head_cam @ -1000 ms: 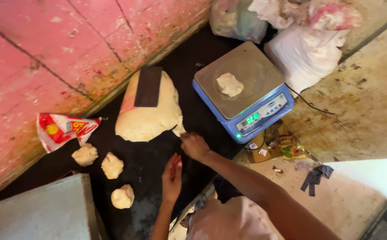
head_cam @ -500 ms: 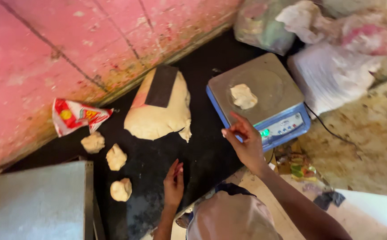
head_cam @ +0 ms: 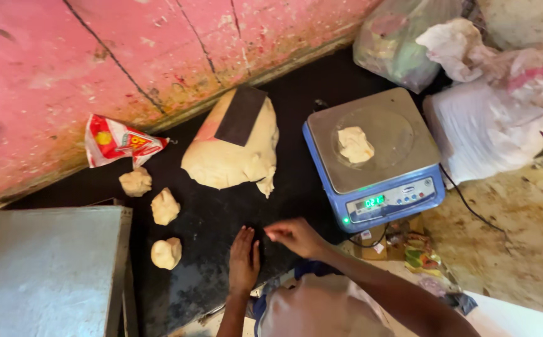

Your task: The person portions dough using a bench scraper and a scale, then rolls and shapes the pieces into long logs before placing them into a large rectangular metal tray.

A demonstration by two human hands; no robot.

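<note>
My left hand (head_cam: 244, 261) rests flat on the black counter (head_cam: 221, 215) near its front edge, fingers together and holding nothing. My right hand (head_cam: 293, 236) hovers just to its right with fingers loosely bent and empty, in front of the blue digital scale (head_cam: 402, 198). A small piece of dough (head_cam: 355, 144) lies on the scale's steel pan. A large dough mass (head_cam: 234, 159) lies beyond my hands with a dark flat scraper (head_cam: 241, 115) on top. Three small dough lumps lie to the left: (head_cam: 135, 182), (head_cam: 164, 206), (head_cam: 166, 253).
A red and white packet (head_cam: 116, 142) lies by the pink wall (head_cam: 65, 68). A grey metal box (head_cam: 43, 268) stands at the front left. Plastic bags (head_cam: 489, 87) are piled at the back right. A cord (head_cam: 471, 209) runs from the scale over the stained surface.
My right hand has drawn back from the scale toward my body and now hangs beside the left hand. The dough piece stays on the scale. The left hand has hardly moved.
</note>
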